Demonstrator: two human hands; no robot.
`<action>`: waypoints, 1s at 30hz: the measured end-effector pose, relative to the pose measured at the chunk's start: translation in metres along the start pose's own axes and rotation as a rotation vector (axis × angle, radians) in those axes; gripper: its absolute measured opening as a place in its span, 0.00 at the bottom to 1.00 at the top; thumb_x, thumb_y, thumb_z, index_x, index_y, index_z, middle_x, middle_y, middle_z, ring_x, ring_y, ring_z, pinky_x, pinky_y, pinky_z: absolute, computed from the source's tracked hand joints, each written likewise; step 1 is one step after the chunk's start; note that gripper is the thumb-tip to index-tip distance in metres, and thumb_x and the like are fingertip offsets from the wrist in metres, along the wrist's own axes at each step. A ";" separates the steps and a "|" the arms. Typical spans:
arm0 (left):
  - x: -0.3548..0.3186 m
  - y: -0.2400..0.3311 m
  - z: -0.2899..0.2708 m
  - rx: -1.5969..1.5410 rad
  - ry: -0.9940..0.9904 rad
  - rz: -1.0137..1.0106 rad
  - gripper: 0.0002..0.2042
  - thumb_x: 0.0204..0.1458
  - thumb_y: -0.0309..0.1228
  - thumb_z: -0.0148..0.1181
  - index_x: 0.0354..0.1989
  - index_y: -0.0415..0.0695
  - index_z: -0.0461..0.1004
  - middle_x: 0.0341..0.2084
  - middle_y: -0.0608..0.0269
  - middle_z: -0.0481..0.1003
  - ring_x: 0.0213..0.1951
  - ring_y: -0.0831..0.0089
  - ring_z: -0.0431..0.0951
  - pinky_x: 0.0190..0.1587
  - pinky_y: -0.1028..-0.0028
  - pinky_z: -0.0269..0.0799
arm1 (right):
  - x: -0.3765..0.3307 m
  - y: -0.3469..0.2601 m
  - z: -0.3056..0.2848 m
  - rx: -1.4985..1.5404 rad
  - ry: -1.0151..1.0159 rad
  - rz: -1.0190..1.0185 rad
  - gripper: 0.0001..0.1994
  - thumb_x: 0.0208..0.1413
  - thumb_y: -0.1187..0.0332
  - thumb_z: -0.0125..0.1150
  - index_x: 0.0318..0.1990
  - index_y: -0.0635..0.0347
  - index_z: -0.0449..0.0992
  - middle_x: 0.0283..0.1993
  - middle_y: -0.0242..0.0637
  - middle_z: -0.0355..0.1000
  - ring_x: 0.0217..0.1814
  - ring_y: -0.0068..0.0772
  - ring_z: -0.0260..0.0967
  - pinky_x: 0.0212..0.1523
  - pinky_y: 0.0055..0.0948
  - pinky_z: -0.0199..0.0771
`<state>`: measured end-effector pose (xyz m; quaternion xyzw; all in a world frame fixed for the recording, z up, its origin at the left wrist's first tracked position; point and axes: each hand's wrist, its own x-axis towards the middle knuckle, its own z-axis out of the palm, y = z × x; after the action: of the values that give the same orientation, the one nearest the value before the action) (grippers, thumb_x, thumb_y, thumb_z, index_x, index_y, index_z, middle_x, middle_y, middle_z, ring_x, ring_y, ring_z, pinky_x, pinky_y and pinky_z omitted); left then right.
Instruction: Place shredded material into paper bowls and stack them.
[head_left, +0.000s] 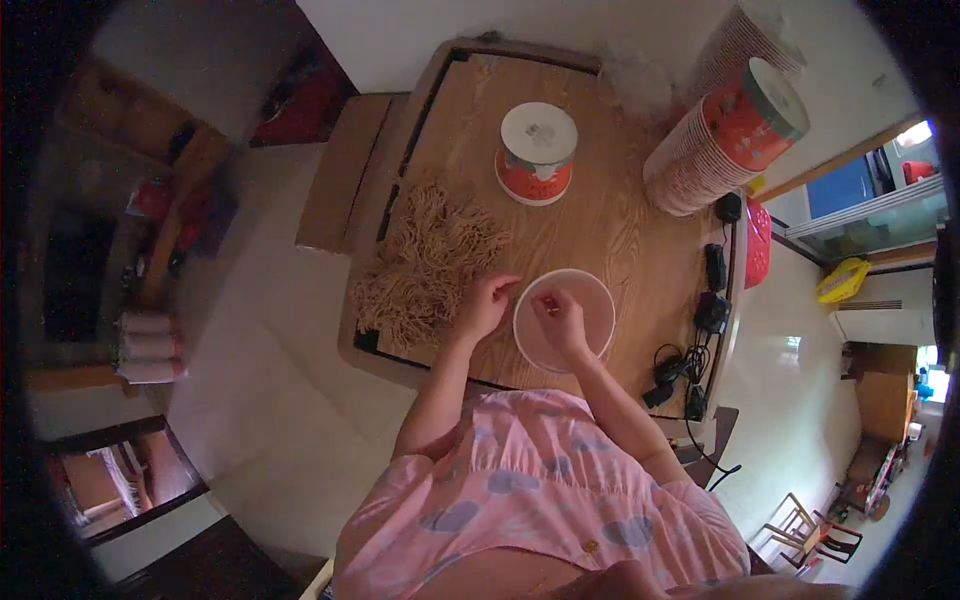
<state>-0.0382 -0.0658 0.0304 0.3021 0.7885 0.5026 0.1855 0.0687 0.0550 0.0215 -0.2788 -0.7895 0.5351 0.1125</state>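
A white round tub (523, 335) stands near the front edge of the wooden table, its mouth facing up. My right hand (564, 322) reaches inside it with curled fingers. Small dark-red spots show at those fingertips; what they hold, if anything, is too small to make out. Just left of the rim is my left hand (484, 308), its fingers bent together in a pinch, contents unclear. Beside it lies a loose heap of tan, curly strands (430, 255) that look like yarn or dried noodles. Farther back, a red paper tub (533, 188) carries a white-topped piece (540, 132).
Tall stacks of nested red-and-white paper tubs (700, 150) lean at the back right. Black power adapters (712, 312) and tangled cables (680, 370) line the table's right edge. A cardboard box (345, 175) sits beyond the left edge. Past the right edge is a red plastic item (758, 243).
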 end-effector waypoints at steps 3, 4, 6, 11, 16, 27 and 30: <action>0.000 0.001 -0.002 -0.083 -0.099 -0.135 0.13 0.44 0.18 0.48 0.40 0.40 0.71 0.35 0.59 0.73 0.38 0.72 0.72 0.42 0.74 0.66 | -0.001 0.002 0.003 -0.005 0.020 0.004 0.06 0.46 0.71 0.56 0.30 0.64 0.72 0.25 0.36 0.70 0.27 0.20 0.67 0.28 0.21 0.68; -0.001 0.000 -0.002 -0.083 -0.098 -0.137 0.13 0.44 0.18 0.48 0.40 0.40 0.71 0.35 0.59 0.73 0.38 0.72 0.72 0.42 0.74 0.66 | -0.001 -0.001 0.003 -0.004 0.027 0.005 0.06 0.46 0.71 0.56 0.30 0.63 0.72 0.25 0.35 0.70 0.27 0.21 0.67 0.28 0.21 0.68; -0.001 -0.001 -0.001 -0.079 -0.137 -0.100 0.14 0.44 0.18 0.47 0.41 0.40 0.70 0.36 0.59 0.73 0.40 0.71 0.72 0.44 0.75 0.65 | -0.002 -0.007 0.003 0.030 0.007 0.043 0.05 0.46 0.71 0.56 0.30 0.63 0.72 0.25 0.35 0.70 0.28 0.21 0.67 0.28 0.21 0.68; -0.004 0.001 0.001 -0.186 -0.163 -0.132 0.14 0.45 0.18 0.46 0.41 0.40 0.70 0.37 0.59 0.73 0.40 0.71 0.71 0.45 0.74 0.65 | -0.001 -0.009 0.003 0.079 -0.022 0.070 0.05 0.46 0.72 0.56 0.29 0.64 0.71 0.25 0.35 0.70 0.28 0.21 0.67 0.29 0.22 0.68; -0.006 0.001 0.006 -0.129 -0.095 -0.046 0.14 0.43 0.17 0.47 0.40 0.39 0.70 0.34 0.56 0.73 0.36 0.69 0.74 0.39 0.74 0.68 | 0.000 -0.002 0.005 0.064 -0.004 0.001 0.05 0.46 0.72 0.55 0.30 0.64 0.70 0.25 0.36 0.70 0.28 0.22 0.67 0.29 0.22 0.68; -0.008 0.010 0.009 -0.068 -0.096 -0.009 0.12 0.41 0.18 0.48 0.36 0.40 0.71 0.32 0.53 0.71 0.33 0.62 0.73 0.35 0.71 0.67 | 0.000 -0.009 -0.003 -0.009 -0.017 -0.003 0.06 0.46 0.72 0.55 0.31 0.63 0.71 0.27 0.39 0.71 0.29 0.26 0.69 0.30 0.24 0.69; -0.012 -0.007 0.017 -0.069 -0.010 0.090 0.11 0.41 0.19 0.49 0.35 0.40 0.71 0.29 0.53 0.72 0.31 0.60 0.72 0.34 0.70 0.67 | -0.001 -0.007 -0.001 -0.053 -0.035 -0.013 0.05 0.46 0.72 0.55 0.30 0.63 0.71 0.26 0.39 0.71 0.29 0.26 0.69 0.30 0.24 0.69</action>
<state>-0.0211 -0.0648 0.0171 0.3333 0.7552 0.5360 0.1770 0.0678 0.0534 0.0282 -0.2674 -0.8071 0.5179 0.0946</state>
